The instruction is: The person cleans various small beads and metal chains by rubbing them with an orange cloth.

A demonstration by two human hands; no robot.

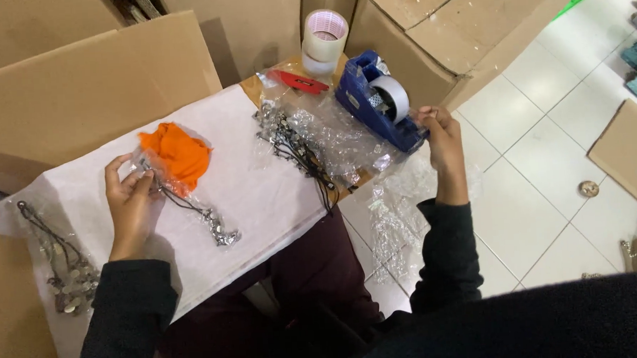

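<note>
a small clear bag (pixel 178 158) stuffed with orange cloth lies near the middle of the white sheet (pixel 262 196) on the worktop, a dark cord with a silver pendant (pixel 217 230) trailing from it. the left hand (pixel 128 201) pinches the bag's near edge shut. the right hand (pixel 442 141) is closed at the front of a blue tape dispenser (pixel 379 101) by the sheet's right edge, seemingly pulling tape. the step looks like sealing; next calls for tearing a strip cleanly. more necklaces (pixel 299 147) lie between them.
</note>
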